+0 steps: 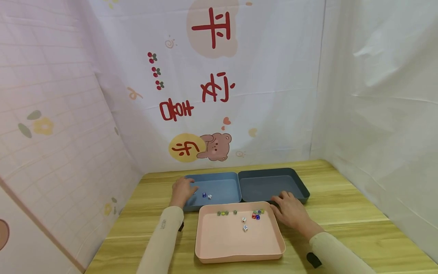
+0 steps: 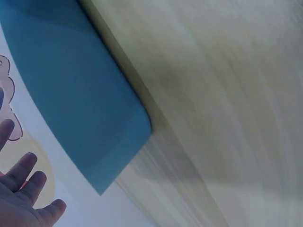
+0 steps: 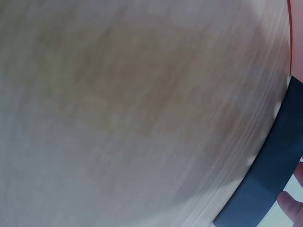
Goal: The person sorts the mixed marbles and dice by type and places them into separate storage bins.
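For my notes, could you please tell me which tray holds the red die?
The pink tray, nearest the person; the red die lies near its far right corner. The blue tray and dark tray show none.

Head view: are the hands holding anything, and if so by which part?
Nothing visibly held. The left hand is over the blue tray, fingers spread; the right hand is at the near side of the dark tray, contact unclear.
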Available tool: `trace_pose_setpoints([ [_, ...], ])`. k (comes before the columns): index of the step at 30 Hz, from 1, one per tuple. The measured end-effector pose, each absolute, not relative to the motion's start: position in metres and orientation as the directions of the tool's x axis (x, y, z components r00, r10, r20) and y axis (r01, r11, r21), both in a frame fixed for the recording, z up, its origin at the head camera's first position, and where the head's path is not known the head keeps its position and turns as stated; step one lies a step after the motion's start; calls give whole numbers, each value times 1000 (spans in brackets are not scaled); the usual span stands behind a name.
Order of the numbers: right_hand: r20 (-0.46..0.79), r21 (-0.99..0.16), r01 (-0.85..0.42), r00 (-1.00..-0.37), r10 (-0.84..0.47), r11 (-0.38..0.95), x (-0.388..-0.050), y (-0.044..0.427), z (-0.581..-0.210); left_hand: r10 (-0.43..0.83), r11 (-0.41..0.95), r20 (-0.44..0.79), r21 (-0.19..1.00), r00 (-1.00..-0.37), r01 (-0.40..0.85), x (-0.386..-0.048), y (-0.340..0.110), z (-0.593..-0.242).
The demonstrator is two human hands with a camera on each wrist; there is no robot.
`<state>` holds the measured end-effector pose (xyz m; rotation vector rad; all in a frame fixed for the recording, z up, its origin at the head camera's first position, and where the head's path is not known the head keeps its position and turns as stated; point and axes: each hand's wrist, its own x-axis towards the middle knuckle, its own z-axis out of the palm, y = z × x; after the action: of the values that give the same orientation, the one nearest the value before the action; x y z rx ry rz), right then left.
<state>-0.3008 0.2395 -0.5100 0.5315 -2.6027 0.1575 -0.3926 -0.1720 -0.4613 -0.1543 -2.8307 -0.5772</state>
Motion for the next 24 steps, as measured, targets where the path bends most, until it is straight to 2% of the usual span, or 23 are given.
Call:
trace_pose_setpoints([
  [5,462,-18,-388,-821,-336,922,-302,240,-510,100,899,289,383,-952,211,-387,-173,-456],
  [12,464,-18,-392,-818,-339,920,-301,240,-510,219,858,214,423,-952,293,-372,-183,-453],
  [19,448,-19,-393,-825,-344,919,-301,239,-507,423,783,237,391,-875,484,-353,-189,-460],
  [24,433,-26,-390,-834,-341,920,-299,239,-506,504,757,211,359,-838,546,-337,-188,-460],
])
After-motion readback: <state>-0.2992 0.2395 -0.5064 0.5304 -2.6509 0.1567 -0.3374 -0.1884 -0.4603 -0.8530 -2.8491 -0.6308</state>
